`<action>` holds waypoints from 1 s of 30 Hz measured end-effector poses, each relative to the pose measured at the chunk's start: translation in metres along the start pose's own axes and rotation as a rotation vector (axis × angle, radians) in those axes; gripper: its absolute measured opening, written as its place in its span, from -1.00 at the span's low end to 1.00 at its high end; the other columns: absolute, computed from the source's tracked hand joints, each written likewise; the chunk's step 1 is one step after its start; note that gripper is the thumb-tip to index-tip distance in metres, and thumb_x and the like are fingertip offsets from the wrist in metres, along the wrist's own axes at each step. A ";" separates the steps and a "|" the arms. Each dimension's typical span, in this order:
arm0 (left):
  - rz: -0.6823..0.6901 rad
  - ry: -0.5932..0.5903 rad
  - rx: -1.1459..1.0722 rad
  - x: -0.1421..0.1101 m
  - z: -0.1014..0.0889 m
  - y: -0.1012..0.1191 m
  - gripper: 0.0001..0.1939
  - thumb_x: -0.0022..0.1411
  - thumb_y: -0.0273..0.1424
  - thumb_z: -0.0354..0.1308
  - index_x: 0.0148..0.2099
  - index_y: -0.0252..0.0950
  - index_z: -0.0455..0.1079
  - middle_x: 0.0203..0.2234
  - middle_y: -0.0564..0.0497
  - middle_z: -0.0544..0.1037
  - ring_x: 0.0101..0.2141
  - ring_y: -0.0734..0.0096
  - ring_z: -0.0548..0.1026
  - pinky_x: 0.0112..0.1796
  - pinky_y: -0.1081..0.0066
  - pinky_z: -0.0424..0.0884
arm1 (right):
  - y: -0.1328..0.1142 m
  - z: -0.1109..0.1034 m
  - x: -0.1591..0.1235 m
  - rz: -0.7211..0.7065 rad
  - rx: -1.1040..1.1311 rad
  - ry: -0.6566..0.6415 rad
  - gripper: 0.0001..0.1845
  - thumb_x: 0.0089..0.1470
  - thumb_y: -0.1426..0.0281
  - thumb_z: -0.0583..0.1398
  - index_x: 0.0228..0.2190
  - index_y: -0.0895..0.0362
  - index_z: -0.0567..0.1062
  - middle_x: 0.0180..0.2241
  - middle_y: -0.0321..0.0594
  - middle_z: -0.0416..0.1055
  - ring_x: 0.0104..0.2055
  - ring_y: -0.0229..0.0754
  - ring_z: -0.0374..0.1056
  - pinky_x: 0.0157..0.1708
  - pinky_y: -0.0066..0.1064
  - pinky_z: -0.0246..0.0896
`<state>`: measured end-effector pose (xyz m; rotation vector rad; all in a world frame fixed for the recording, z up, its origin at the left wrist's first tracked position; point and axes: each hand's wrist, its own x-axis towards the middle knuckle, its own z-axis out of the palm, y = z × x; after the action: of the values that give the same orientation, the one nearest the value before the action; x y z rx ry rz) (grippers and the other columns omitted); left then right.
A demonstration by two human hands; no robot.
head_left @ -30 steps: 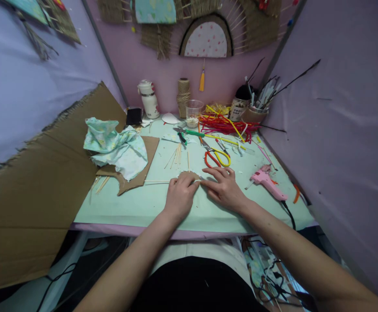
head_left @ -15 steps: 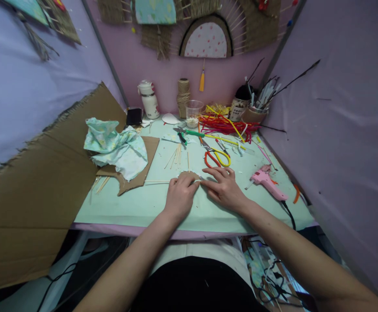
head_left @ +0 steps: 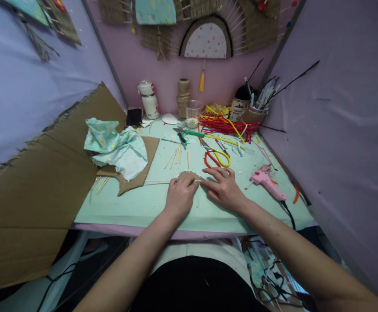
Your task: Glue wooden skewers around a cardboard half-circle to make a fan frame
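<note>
A small piece of brown cardboard with a rounded edge (head_left: 189,174) lies flat near the table's front. My left hand (head_left: 180,195) rests over it with bent fingers, holding it down and hiding its lower part. From its top points a thin wooden stick (head_left: 188,161), and pale sticks (head_left: 156,182) reach out on the left. My right hand (head_left: 221,187) is at the right edge of the cardboard, fingers stretched and apart. Its index fingertip touches a short pale bit beside my left fingertips. Scissors with red and yellow handles (head_left: 217,157) lie just beyond my right hand.
A pink glue gun (head_left: 268,182) lies at right, its cord over the edge. Patterned cloth (head_left: 124,149) covers a cardboard sheet (head_left: 151,151) at left. Green-handled pliers (head_left: 193,133), loose sticks (head_left: 176,157), a twine spool (head_left: 183,97) and red pipe cleaners (head_left: 219,125) stand or lie farther back.
</note>
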<state>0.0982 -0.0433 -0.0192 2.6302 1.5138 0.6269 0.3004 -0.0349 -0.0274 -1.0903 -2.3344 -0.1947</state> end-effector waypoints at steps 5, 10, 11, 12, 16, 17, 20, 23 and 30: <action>-0.018 0.029 -0.055 -0.001 -0.002 0.000 -0.67 0.38 -0.55 0.00 0.09 -0.17 0.43 0.00 -0.02 0.56 -0.01 0.35 0.44 -0.13 0.27 0.21 | 0.000 0.000 0.000 0.001 -0.007 -0.010 -0.76 0.15 0.43 0.20 -0.15 0.00 0.58 0.14 -0.13 0.39 0.16 0.02 0.20 0.11 -0.05 -0.10; 0.022 0.034 -0.035 -0.002 0.000 -0.002 -0.70 0.38 -0.51 0.02 0.04 -0.16 0.47 -0.02 -0.01 0.57 0.01 0.31 0.44 -0.14 0.25 0.21 | 0.000 0.000 -0.001 0.021 -0.005 -0.025 -0.74 0.14 0.44 0.21 -0.13 -0.01 0.58 0.14 -0.14 0.38 0.16 0.02 0.20 0.12 -0.05 -0.10; 0.029 0.031 -0.026 -0.002 0.001 -0.002 -0.70 0.39 -0.51 0.02 0.05 -0.16 0.47 -0.03 -0.01 0.57 0.01 0.30 0.43 -0.13 0.25 0.21 | -0.001 0.000 -0.001 0.025 -0.005 -0.029 -0.73 0.13 0.44 0.21 -0.13 -0.01 0.58 0.14 -0.14 0.38 0.16 0.02 0.19 0.12 -0.04 -0.10; 0.034 0.029 -0.018 -0.002 0.001 -0.003 -0.70 0.39 -0.50 0.02 0.05 -0.15 0.47 -0.03 -0.01 0.57 0.01 0.30 0.43 -0.13 0.24 0.21 | -0.001 0.000 -0.001 0.028 -0.004 -0.032 -0.72 0.13 0.44 0.21 -0.13 -0.02 0.58 0.14 -0.15 0.38 0.16 0.03 0.19 0.13 -0.04 -0.10; 0.044 0.027 0.000 -0.003 0.003 -0.003 -0.69 0.40 -0.49 0.02 0.08 -0.13 0.45 -0.03 -0.02 0.57 0.01 0.29 0.43 -0.13 0.24 0.20 | -0.001 -0.001 -0.001 0.033 -0.002 -0.033 -0.73 0.13 0.44 0.20 -0.13 -0.02 0.58 0.14 -0.15 0.37 0.16 0.03 0.18 0.13 -0.04 -0.11; 0.046 0.027 0.003 -0.003 0.003 -0.003 -0.69 0.40 -0.48 0.02 0.08 -0.13 0.45 -0.03 -0.02 0.57 0.01 0.29 0.42 -0.13 0.25 0.20 | -0.002 -0.001 0.000 0.033 -0.001 -0.032 -0.73 0.13 0.44 0.20 -0.13 -0.02 0.58 0.14 -0.14 0.37 0.16 0.03 0.18 0.13 -0.05 -0.11; 0.046 0.018 0.012 -0.003 0.003 -0.003 -0.70 0.41 -0.47 0.00 0.08 -0.13 0.45 -0.02 -0.01 0.56 0.00 0.29 0.42 -0.14 0.25 0.19 | -0.002 -0.002 0.000 0.033 0.000 -0.031 -0.73 0.13 0.44 0.20 -0.13 -0.01 0.58 0.15 -0.14 0.37 0.16 0.02 0.18 0.12 -0.05 -0.10; 0.043 0.007 0.026 -0.003 0.003 -0.003 -0.70 0.42 -0.46 0.00 0.08 -0.14 0.46 -0.02 0.01 0.57 -0.02 0.30 0.43 -0.14 0.26 0.18 | -0.002 -0.001 -0.001 0.030 0.001 -0.024 -0.73 0.14 0.44 0.20 -0.13 -0.01 0.58 0.14 -0.14 0.38 0.16 0.02 0.19 0.12 -0.06 -0.10; 0.047 0.012 0.024 -0.002 0.001 -0.002 -0.71 0.42 -0.47 0.01 0.08 -0.15 0.45 -0.01 0.00 0.56 0.00 0.29 0.43 -0.14 0.25 0.20 | -0.002 -0.002 -0.001 0.029 0.010 0.004 -0.72 0.12 0.44 0.20 -0.13 -0.01 0.57 0.15 -0.12 0.37 0.16 0.03 0.20 0.12 -0.06 -0.09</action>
<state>0.0958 -0.0437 -0.0218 2.6922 1.4758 0.6328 0.3001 -0.0376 -0.0263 -1.1176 -2.3124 -0.1744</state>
